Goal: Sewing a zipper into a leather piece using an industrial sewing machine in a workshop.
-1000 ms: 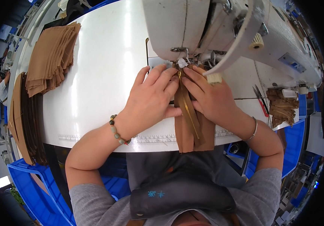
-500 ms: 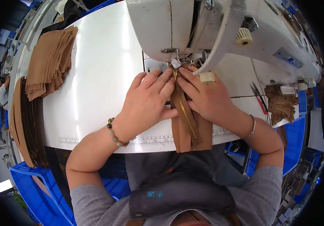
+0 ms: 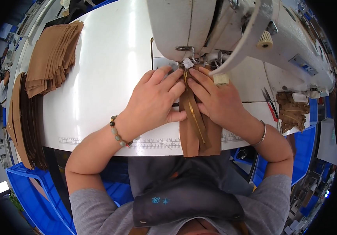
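A brown zipper [image 3: 194, 111] with gold teeth lies lengthwise over a brown fabric piece [image 3: 214, 139], whose near end hangs over the table edge. Their far ends reach the needle area of a white sewing machine [image 3: 184, 29]. A small white scrap-like piece [image 3: 188, 63] covers part of the presser foot. My left hand [image 3: 150, 94] rests with fingers extended, its fingertips at the zipper's left edge and its thumb on the fabric. From the other side, my right hand [image 3: 221, 100] presses outstretched fingers on the fabric beside the zipper; its thumb tip touches the zipper's right edge.
Stacked brown fabric pieces [image 3: 51, 56] lie at the far left, above more upright brown panels [image 3: 29, 121]. Black-and-red snips [image 3: 270, 105] and a bundle of brown zippers [image 3: 292, 111] sit at right. Blue bins [image 3: 39, 196] stand below the white table [image 3: 98, 78].
The view has shifted slightly, so the machine appears farther right and higher. Both hands keep nearly the same pose on the zipper and fabric.
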